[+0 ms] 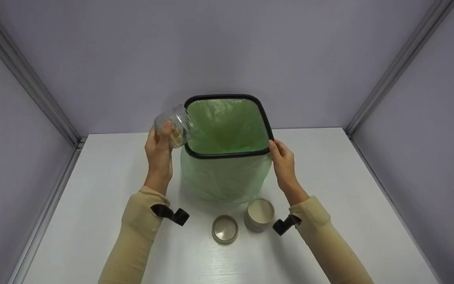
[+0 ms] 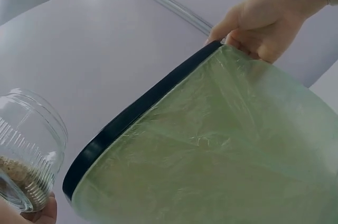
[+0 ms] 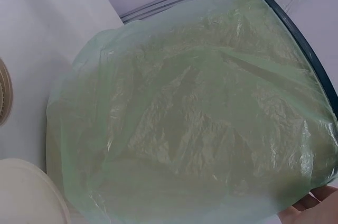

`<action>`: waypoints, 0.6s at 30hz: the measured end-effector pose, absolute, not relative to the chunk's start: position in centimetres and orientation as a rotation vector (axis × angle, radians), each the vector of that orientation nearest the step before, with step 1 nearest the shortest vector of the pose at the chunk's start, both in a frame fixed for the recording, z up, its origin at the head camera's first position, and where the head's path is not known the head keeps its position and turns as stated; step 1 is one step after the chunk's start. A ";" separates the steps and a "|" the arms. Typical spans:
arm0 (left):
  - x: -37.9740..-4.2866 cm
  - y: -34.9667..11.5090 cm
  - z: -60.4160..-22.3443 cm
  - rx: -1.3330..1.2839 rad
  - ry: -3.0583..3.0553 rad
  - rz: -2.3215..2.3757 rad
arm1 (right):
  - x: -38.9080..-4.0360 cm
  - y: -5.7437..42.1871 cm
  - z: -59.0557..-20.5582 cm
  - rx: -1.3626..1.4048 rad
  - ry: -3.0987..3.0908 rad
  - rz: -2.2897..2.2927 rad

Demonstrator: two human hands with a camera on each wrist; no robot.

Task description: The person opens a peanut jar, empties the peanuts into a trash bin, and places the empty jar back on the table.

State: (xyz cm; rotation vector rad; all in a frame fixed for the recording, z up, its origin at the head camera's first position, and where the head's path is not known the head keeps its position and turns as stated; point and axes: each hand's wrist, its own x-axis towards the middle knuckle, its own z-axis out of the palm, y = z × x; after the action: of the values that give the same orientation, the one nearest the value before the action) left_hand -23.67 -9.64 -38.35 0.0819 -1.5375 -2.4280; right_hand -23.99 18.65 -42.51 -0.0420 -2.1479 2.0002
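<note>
My left hand [image 1: 159, 157] grips a clear ribbed glass jar [image 1: 170, 118], which tilts with its mouth toward the bin's left rim. Pale beige chunks [image 2: 16, 171] lie inside along the jar's lower side. A waste bin stands in front of me, lined with a translucent green bag [image 1: 227, 179] and topped by a black rim frame [image 1: 231, 155]. My right hand [image 1: 285, 163] pinches that frame at its front right corner, thumb on top. In the right wrist view, only part of the right hand [image 3: 317, 208] shows, under the frame's corner.
On the white table [image 1: 105, 205], nearer to me than the bin, lie a round beige lid [image 1: 225, 229] and a beige round container [image 1: 259, 215] side by side. A pale wall [image 1: 219, 47] rises right behind the bin, with side walls left and right.
</note>
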 end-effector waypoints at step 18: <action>-24.4 -9.6 -37.5 0.113 -1.886 -2.219 | -23.9 18.7 -42.6 -0.002 -2.128 2.015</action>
State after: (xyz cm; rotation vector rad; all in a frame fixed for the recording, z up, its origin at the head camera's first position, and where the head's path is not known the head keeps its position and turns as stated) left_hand -24.37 -9.58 -37.45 0.1132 -1.8862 -2.2189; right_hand -23.88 18.69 -42.57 -0.0024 -2.1282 2.0149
